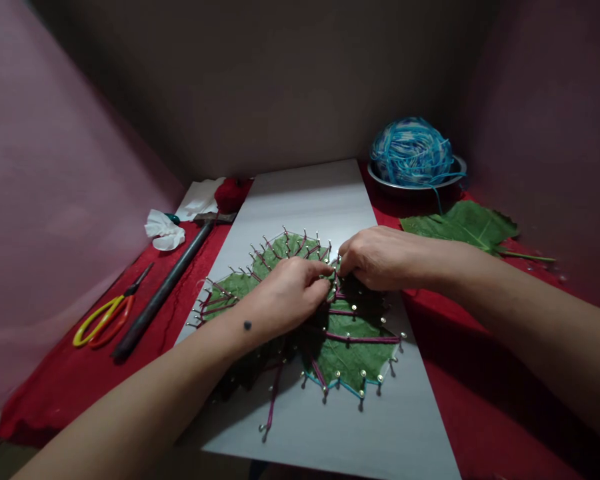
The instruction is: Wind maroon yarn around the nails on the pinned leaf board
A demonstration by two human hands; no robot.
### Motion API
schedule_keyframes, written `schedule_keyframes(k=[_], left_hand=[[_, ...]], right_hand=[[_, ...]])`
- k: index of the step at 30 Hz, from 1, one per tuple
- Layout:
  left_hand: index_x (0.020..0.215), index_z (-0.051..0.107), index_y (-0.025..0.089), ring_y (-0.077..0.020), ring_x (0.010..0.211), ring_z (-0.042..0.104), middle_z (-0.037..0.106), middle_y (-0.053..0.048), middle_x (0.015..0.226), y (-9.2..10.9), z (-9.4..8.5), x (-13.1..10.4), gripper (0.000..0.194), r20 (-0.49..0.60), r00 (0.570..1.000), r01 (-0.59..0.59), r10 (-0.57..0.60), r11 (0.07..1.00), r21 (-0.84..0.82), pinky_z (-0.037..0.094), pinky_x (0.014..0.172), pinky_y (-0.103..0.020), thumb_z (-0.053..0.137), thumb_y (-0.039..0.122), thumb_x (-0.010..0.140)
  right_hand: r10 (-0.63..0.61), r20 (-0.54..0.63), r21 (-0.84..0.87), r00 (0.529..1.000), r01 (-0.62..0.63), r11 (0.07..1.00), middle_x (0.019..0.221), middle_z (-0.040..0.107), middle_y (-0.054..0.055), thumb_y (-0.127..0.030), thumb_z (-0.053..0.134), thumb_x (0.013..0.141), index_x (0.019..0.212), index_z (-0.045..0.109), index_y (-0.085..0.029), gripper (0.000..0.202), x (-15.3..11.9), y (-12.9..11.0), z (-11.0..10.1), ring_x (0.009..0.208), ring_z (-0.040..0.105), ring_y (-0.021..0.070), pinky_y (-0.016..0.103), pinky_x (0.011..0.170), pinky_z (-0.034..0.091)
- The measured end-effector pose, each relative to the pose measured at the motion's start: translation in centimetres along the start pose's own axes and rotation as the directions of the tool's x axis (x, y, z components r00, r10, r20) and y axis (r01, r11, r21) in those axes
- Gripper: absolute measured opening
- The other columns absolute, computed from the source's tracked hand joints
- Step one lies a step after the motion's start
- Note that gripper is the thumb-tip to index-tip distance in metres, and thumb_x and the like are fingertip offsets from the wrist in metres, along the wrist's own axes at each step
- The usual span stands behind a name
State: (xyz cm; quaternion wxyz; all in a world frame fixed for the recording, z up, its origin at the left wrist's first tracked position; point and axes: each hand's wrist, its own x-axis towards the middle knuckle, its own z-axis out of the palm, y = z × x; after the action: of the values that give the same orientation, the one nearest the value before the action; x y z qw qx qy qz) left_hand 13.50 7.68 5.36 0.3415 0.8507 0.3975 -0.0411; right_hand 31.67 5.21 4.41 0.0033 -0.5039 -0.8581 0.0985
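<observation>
A large green leaf (330, 360) lies on a white board (305, 193), ringed by several upright nails (354, 309). Purple thread (370, 340) runs along the leaf's veins from nail to nail, and blue thread (347, 385) zigzags round the nails at the lower edge. Over the leaf's middle, my left hand (293, 293) has thumb and forefinger close together beside a nail. My right hand (373, 259) is closed in a pinch just right of it, at the leaf's upper right edge. Whatever is between the fingers of either hand is too small to make out.
On the red cloth at left lie scissors (111, 319) with yellow and orange handles, a hammer (165, 290), crumpled white tissue (164, 231) and red yarn (231, 195). At right are a blue yarn ball (413, 152) in a metal bowl (405, 185) and another leaf (467, 225).
</observation>
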Motion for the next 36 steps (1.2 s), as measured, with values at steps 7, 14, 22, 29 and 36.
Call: schedule_keyframes(k=[7,14,22,29,36], left_hand=[[0.124,0.062,0.031,-0.0169,0.062,0.052,0.069,-0.007,0.077,-0.1,0.2,0.0,0.048,-0.081,0.994,-0.023,0.073,0.865,0.501,0.028,0.059,-0.03,0.038,0.024,0.083],[0.12,0.065,0.025,-0.0152,0.062,0.053,0.071,-0.009,0.084,0.0,-0.1,0.3,0.046,-0.011,0.995,-0.085,0.101,0.886,0.456,0.032,0.059,-0.028,0.041,0.022,0.082],[0.11,0.071,0.028,-0.0092,0.047,0.036,0.059,0.002,0.055,0.5,-1.3,-1.4,0.043,-0.142,0.984,-0.036,0.108,0.902,0.431,0.032,0.055,-0.023,0.042,0.017,0.08],[0.112,0.068,0.034,-0.0088,0.043,0.034,0.061,0.002,0.055,0.3,-0.8,-1.5,0.045,-0.064,0.992,-0.062,0.109,0.86,0.506,0.028,0.05,-0.024,0.044,0.015,0.08],[0.116,0.066,0.034,-0.0123,0.054,0.049,0.068,-0.001,0.072,-0.6,-0.6,-1.0,0.044,-0.133,0.976,-0.07,0.174,0.823,0.564,0.032,0.054,-0.025,0.044,0.016,0.082]], right_hand=[[0.02,-0.028,-0.013,0.999,-0.02,1.0,0.076,0.069,0.005,-0.006,0.048,0.066,0.083,0.075,-0.023,0.037,-0.3,-0.1,0.0,0.063,0.052,0.0119,0.027,0.055,0.027],[0.038,-0.037,-0.008,0.999,-0.039,0.999,0.081,0.071,0.006,-0.007,0.049,0.068,0.081,0.075,-0.022,0.033,-0.3,-0.3,0.1,0.066,0.054,0.0131,0.028,0.057,0.029],[0.049,-0.034,0.024,0.998,-0.048,0.999,0.085,0.072,0.005,-0.009,0.049,0.067,0.085,0.076,-0.023,0.035,-0.1,0.1,0.5,0.067,0.054,0.0134,0.028,0.059,0.031],[0.04,-0.043,0.045,0.998,-0.038,0.998,0.081,0.071,0.005,-0.008,0.05,0.067,0.079,0.075,-0.023,0.031,0.1,0.2,0.7,0.066,0.053,0.0133,0.029,0.061,0.032],[0.049,-0.061,0.012,0.997,-0.048,0.999,0.08,0.071,0.004,-0.007,0.05,0.066,0.079,0.075,-0.025,0.033,0.0,0.0,0.6,0.063,0.052,0.0126,0.029,0.057,0.029]])
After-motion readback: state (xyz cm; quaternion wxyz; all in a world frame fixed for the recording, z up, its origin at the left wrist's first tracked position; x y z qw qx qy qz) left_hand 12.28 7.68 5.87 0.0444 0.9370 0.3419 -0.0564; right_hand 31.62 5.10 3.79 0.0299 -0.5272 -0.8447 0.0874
